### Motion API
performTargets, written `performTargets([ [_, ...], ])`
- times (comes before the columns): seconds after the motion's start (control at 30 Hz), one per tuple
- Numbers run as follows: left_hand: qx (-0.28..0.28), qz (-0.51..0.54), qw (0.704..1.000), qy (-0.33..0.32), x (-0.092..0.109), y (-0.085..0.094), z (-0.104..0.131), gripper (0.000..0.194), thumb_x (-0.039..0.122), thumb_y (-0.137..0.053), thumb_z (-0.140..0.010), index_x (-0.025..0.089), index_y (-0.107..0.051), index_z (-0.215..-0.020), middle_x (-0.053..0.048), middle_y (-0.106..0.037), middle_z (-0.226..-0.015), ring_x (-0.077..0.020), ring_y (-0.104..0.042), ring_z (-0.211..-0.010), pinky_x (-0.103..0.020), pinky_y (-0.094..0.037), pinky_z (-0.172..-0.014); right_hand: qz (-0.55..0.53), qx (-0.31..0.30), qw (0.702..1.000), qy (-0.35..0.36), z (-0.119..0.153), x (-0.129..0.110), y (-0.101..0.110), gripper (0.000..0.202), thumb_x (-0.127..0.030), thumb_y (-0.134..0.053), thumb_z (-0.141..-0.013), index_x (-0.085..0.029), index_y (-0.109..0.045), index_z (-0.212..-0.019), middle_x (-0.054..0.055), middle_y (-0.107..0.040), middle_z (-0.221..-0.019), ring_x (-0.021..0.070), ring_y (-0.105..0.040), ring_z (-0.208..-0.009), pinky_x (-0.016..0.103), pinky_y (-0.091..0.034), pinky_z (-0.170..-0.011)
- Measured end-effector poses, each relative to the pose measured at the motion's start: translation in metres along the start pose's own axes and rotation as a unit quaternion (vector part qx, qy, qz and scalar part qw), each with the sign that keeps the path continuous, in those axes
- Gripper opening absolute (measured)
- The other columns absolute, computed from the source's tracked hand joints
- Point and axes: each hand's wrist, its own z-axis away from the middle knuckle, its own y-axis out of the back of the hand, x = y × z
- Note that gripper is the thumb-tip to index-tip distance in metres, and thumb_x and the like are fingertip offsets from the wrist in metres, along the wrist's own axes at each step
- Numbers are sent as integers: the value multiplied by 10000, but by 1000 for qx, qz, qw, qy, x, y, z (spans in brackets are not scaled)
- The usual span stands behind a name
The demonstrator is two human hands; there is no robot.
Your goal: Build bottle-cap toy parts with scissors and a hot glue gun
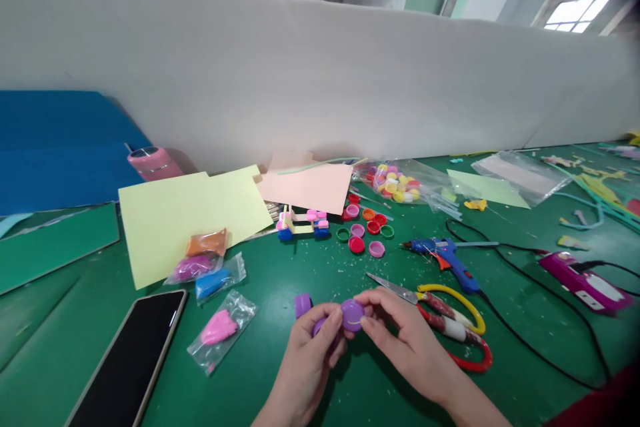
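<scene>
Low over the green table, my left hand (313, 347) has its fingers closed around a purple bottle cap (319, 327), partly hidden by the thumb. Between both hands is a second purple bottle cap (353, 315), its round face toward me. My right hand (403, 333) pinches that cap's right edge with thumb and forefinger. Just beyond my left hand, another purple cap (303, 305) stands on the table. Scissors (440, 310) with yellow and red handles lie beside my right hand. Further back is a small stick-and-clay model (303, 222) with blue and pink parts.
Loose coloured caps (373, 227) lie beyond my hands, near a bag of caps (395, 183). A blue glue gun (445, 257) and its cord are on the right. Clay packets (220, 330), a phone (130, 360) and yellow card (165, 213) occupy the left.
</scene>
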Motion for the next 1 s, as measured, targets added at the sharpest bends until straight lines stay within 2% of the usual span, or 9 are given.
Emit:
performTargets([
  [0.17,25,-79,997,5,0,0,1,198,314,-634,-713,147,-645,-820,-12,-583,-627,-55,-394,-468,-174,-283,-429,15,10,1000,19,0,7,-1,157,-251,-486,-847,-216,-547,-987,31,-575,-892,148,-549,-780,252,-454,-703],
  [0.33,94,-209,971,-70,3,0,5,187,319,-672,-666,152,-665,-750,37,-501,-492,-62,-380,-435,-182,-298,-424,34,26,999,29,-1,11,-4,221,-219,-485,-842,-228,-540,-1056,38,-582,-934,148,-558,-783,255,-459,-708],
  [0.4,109,-227,963,-98,3,2,6,169,309,-666,-675,161,-667,-755,30,-534,-513,-68,-398,-450,-185,-315,-441,67,29,997,23,-1,14,-2,229,-203,-452,-853,-231,-553,-1057,42,-596,-933,163,-567,-809,275,-453,-729],
  [0.53,101,-154,979,-91,-1,10,5,164,316,-616,-731,179,-647,-815,8,-604,-607,-74,-438,-491,-180,-341,-467,144,-26,988,-42,4,21,7,236,-233,-421,-864,-239,-583,-1035,12,-629,-720,173,-589,-649,289,-456,-616],
  [0.6,96,-105,987,-76,-3,11,4,164,312,-611,-739,183,-639,-836,8,-606,-615,-71,-447,-501,-168,-335,-461,137,-22,988,-66,5,21,10,241,-247,-436,-857,-239,-564,-1062,-2,-618,-683,166,-581,-611,280,-457,-590],
  [0.73,59,-29,997,-49,-1,8,4,152,286,-628,-731,165,-648,-820,6,-606,-606,-49,-430,-481,-148,-309,-445,12,12,1000,-19,0,11,3,261,-263,-516,-826,-230,-534,-1085,37,-583,-1006,172,-549,-918,277,-436,-804],
  [0.83,21,-8,999,-38,-1,6,4,160,283,-624,-734,145,-662,-805,5,-601,-590,-25,-377,-426,-149,-293,-431,-57,-9,998,-14,-7,2,-6,198,-305,-463,-864,-202,-573,-994,28,-593,-885,147,-561,-794,244,-459,-700],
  [0.93,37,-23,998,-38,-1,6,4,214,275,-643,-714,160,-664,-894,-9,-625,-647,-59,-458,-486,-164,-344,-459,6,12,1000,17,-10,0,-12,157,-283,-478,-858,-182,-589,-906,20,-575,-789,138,-535,-702,236,-441,-634],
  [1.0,59,-37,997,-37,-2,7,4,302,263,-686,-668,179,-654,-956,-29,-658,-765,-116,-546,-645,-197,-419,-579,92,21,994,57,-10,2,-13,130,-247,-510,-835,-176,-592,-907,34,-573,-814,152,-526,-729,255,-428,-652],
])
